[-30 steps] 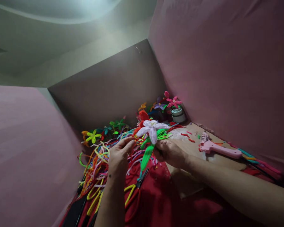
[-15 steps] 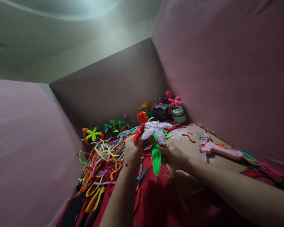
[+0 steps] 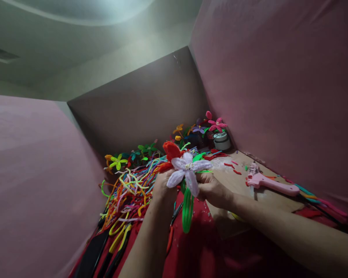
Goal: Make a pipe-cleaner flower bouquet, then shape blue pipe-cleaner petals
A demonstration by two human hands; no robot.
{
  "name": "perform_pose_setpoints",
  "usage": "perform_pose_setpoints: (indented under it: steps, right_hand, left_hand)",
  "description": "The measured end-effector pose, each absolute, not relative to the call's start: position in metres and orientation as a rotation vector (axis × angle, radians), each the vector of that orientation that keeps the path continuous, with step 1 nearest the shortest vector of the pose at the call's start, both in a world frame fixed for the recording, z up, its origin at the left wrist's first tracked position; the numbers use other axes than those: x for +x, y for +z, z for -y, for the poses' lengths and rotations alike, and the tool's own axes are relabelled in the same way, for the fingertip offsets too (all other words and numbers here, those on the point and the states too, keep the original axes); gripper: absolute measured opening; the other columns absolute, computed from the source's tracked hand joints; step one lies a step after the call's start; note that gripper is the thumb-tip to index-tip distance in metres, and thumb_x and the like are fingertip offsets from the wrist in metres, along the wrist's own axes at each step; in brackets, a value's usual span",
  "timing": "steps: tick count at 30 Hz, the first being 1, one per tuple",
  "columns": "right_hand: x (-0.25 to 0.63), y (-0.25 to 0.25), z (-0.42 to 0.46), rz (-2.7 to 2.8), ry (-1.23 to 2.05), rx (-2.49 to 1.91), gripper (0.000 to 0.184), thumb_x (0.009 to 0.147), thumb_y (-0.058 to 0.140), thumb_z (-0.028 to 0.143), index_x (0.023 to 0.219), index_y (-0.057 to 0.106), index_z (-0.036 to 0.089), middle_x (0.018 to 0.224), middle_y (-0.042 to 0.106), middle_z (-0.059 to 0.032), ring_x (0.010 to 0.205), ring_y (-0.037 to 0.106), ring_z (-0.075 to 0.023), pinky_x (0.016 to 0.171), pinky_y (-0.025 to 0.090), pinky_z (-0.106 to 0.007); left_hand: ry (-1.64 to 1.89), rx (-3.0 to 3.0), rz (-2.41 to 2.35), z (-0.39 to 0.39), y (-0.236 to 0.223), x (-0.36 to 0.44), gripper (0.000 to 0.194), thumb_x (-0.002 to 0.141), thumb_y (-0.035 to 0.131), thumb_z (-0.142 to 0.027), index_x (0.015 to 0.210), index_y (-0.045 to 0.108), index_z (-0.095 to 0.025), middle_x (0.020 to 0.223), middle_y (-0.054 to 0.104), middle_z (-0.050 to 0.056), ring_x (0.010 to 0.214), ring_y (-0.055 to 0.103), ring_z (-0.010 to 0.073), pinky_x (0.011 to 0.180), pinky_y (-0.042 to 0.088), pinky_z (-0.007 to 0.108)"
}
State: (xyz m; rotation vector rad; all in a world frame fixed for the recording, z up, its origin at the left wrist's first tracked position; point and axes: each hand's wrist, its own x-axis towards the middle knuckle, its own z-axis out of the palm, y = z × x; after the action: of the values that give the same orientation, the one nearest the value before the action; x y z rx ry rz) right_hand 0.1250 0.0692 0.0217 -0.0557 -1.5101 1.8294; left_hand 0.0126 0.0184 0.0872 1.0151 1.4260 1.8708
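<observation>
A white pipe-cleaner flower (image 3: pixel 186 170) with a green looped leaf (image 3: pixel 187 208) hanging below it is held up between both my hands. My left hand (image 3: pixel 163 189) is closed around its stem on the left side, just below a red pipe-cleaner flower (image 3: pixel 171 150). On the right side of the same stem my right hand (image 3: pixel 213 189) pinches it, fingers curled. A tangled heap of coloured pipe cleaners (image 3: pixel 127 189) lies behind and to the left of my hands.
A pink glue gun (image 3: pixel 271 184) lies on the wooden board (image 3: pixel 240 185) at right. Finished flowers (image 3: pixel 216 124) stand by a small white pot (image 3: pixel 221 141) at the back. Scissors (image 3: pixel 171 227) lie on the red cloth (image 3: pixel 197 251). Pink walls enclose both sides.
My left hand came in from the pipe-cleaner heap to the flower stem. The flower turned so its petals face me and the green leaf now hangs straight down.
</observation>
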Motion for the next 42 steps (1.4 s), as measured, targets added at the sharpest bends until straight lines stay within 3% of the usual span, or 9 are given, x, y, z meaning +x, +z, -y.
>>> perform_pose_setpoints:
  steps: [6, 10, 15, 20, 23, 30, 38, 42]
  right_hand:
    - [0.124, 0.019, -0.074, 1.5, 1.84, -0.031, 0.021, 0.073, 0.058, 0.034, 0.071, 0.051, 0.014, 0.048, 0.037, 0.0074, 0.039, 0.028, -0.0035, 0.04, 0.022, -0.019]
    - [0.12, 0.015, -0.077, 1.456, 1.931, -0.017, 0.016, 0.074, 0.051, 0.027, 0.067, 0.048, 0.014, 0.05, 0.037, 0.0055, 0.043, 0.03, -0.0043, 0.043, 0.021, -0.02]
    - [0.117, 0.014, -0.075, 1.502, 1.919, -0.04, 0.023, 0.075, 0.051, 0.033, 0.061, 0.045, 0.015, 0.051, 0.039, 0.0048, 0.042, 0.031, -0.0045, 0.044, 0.023, -0.021]
    - [0.12, 0.02, -0.072, 1.495, 1.891, -0.082, 0.023, 0.073, 0.057, 0.036, 0.077, 0.055, 0.013, 0.054, 0.043, 0.0052, 0.045, 0.036, -0.0054, 0.047, 0.028, -0.021]
    - [0.12, 0.023, -0.071, 1.469, 1.819, -0.132, 0.02, 0.072, 0.06, 0.034, 0.075, 0.057, 0.014, 0.056, 0.045, 0.0046, 0.048, 0.038, -0.0058, 0.05, 0.029, -0.021]
    - [0.121, 0.02, -0.076, 1.518, 1.645, -0.215, 0.02, 0.072, 0.059, 0.032, 0.061, 0.058, 0.016, 0.058, 0.053, 0.0012, 0.055, 0.046, -0.0103, 0.056, 0.037, -0.024]
    - [0.12, 0.016, -0.079, 1.544, 1.56, -0.197, 0.021, 0.076, 0.056, 0.031, 0.062, 0.06, 0.016, 0.055, 0.053, 0.001, 0.053, 0.047, -0.0105, 0.054, 0.038, -0.024]
    - [0.128, 0.028, -0.072, 1.509, 1.614, -0.143, 0.023, 0.073, 0.059, 0.039, 0.063, 0.058, 0.018, 0.056, 0.055, -0.0004, 0.051, 0.045, -0.0122, 0.051, 0.036, -0.026]
  left_hand:
    - [1.882, 1.027, -1.371, -0.027, 0.085, 0.01, 0.019, 0.051, 0.071, -0.025, 0.063, 0.062, -0.014, 0.046, 0.054, -0.002, 0.043, 0.048, 0.0107, 0.042, 0.037, 0.022]
    - [1.895, 1.04, -1.364, -0.024, 0.08, 0.0, 0.033, 0.048, 0.075, -0.026, 0.077, 0.064, -0.012, 0.055, 0.06, 0.0, 0.052, 0.055, 0.0139, 0.049, 0.043, 0.024]
    - [1.791, 1.005, -1.264, -0.016, 0.078, -0.011, 0.043, 0.049, 0.076, -0.023, 0.09, 0.064, -0.014, 0.07, 0.065, 0.002, 0.06, 0.058, 0.0142, 0.056, 0.046, 0.025]
    - [1.684, 0.92, -1.269, -0.008, 0.074, -0.025, 0.029, 0.047, 0.077, -0.017, 0.073, 0.065, -0.012, 0.061, 0.062, 0.0, 0.051, 0.054, 0.01, 0.049, 0.044, 0.021]
    - [1.728, 0.854, -1.326, 0.0, 0.073, -0.034, 0.024, 0.044, 0.077, -0.012, 0.063, 0.064, -0.011, 0.059, 0.062, 0.001, 0.05, 0.055, 0.011, 0.047, 0.044, 0.02]
    - [2.093, 0.708, -1.479, 0.026, 0.083, -0.044, 0.022, 0.051, 0.074, -0.02, 0.07, 0.064, -0.013, 0.06, 0.063, -0.002, 0.047, 0.053, 0.0056, 0.045, 0.041, 0.014]
    - [2.492, 1.125, -1.833, 0.058, 0.093, 0.017, 0.018, 0.072, 0.064, -0.031, 0.083, 0.064, -0.018, 0.072, 0.061, -0.001, 0.066, 0.055, 0.0091, 0.062, 0.044, 0.018]
    - [2.255, 1.274, -1.975, 0.06, 0.077, 0.038, 0.014, 0.072, 0.063, -0.031, 0.076, 0.064, -0.018, 0.066, 0.058, 0.0, 0.061, 0.052, 0.0109, 0.058, 0.043, 0.02]
